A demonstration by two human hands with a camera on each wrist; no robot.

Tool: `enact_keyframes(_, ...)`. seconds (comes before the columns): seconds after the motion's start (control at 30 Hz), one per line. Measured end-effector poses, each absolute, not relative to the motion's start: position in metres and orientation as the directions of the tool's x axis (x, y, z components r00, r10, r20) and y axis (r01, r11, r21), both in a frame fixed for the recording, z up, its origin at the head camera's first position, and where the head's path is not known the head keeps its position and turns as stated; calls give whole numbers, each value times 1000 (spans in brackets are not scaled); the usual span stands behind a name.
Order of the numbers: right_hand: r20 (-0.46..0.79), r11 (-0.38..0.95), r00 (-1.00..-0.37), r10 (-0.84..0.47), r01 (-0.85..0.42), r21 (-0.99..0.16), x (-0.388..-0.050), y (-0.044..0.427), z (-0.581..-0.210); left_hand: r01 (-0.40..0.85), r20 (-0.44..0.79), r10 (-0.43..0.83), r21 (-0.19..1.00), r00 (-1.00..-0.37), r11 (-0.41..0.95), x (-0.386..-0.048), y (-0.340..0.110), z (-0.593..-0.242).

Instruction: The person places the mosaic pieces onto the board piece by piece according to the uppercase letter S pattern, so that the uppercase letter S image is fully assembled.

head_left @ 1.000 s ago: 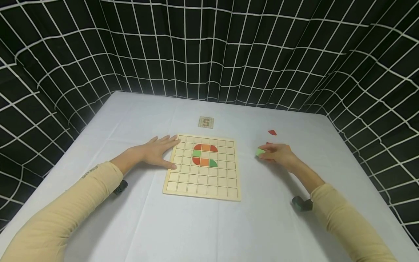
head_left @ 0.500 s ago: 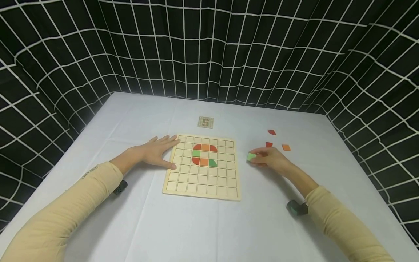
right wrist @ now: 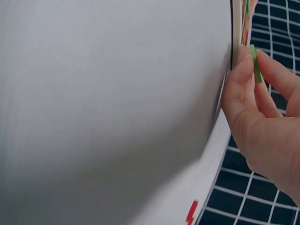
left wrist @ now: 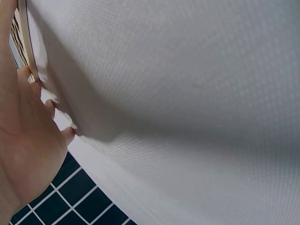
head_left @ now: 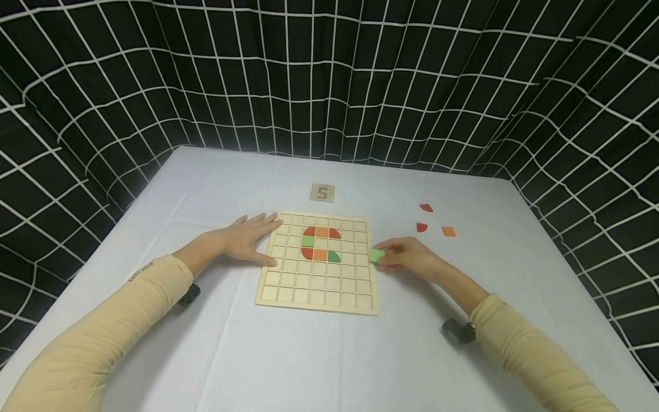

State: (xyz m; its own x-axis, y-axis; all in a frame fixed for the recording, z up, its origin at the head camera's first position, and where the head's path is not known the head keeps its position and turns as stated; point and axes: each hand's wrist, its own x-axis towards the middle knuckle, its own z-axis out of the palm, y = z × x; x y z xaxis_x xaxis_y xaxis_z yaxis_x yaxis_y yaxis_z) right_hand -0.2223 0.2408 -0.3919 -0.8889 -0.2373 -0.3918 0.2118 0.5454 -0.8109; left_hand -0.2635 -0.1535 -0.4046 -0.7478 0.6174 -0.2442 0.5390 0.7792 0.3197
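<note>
Right of centre in the head view, the right hand [head_left: 412,257] pinches a green square [head_left: 377,255] at the right edge of the wooden board [head_left: 333,284]; whether it touches the board is unclear. The left hand [head_left: 244,237], fingers straight and spread, rests on the board's left edge. The step seems to be carrying the square to the coloured tiles [head_left: 320,254] already set mid-frame. The next move probably calls for aligning it over a bare cell, then lowering it flat.

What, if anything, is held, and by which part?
Right hand pinches a green tile by its right side, in the head view. Left hand touches the board, holding nothing.
</note>
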Motion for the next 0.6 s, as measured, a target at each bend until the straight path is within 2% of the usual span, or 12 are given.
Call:
enact_keyframes(0.37, -405, 499, -859, -314, 214, -840, -213, 211, -392, 541, -248, 618, 315, -746, 780, -265, -155, -407)
enact_keyframes(0.6, -415, 515, -862, -291, 225, -827, -213, 198, -391, 541, -247, 618, 315, -747, 780, -265, -155, -406)
